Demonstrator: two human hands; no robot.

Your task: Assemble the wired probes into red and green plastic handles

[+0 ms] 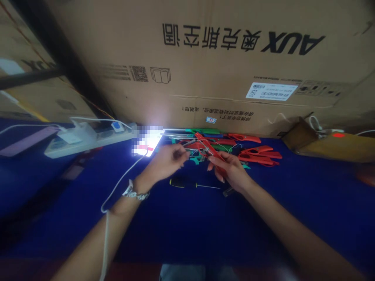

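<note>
A large printed cardboard carton (pixel 205 91) stands upright along the far side, its contents hidden. Against it lies the blue tabletop (pixel 181 230), stretching from the tools to its near edge. At far right, a brown package (pixel 325 144) has white cable beside its left end; what it holds I cannot tell. A white power strip (pixel 88 138) lies far left, with plugs and cables on it. The right hand (pixel 231 168) is closed round a red handle (pixel 212 154), above the near side of a pile of red and green tools (pixel 252 154). The left hand (pixel 172 158), just left of it, has its fingers curled together; whether they grip anything I cannot tell. A glowing screen (pixel 150 142) lies left of the pile, and a black-and-yellow screwdriver (pixel 183 183) lies nearer, between the forearms.
</note>
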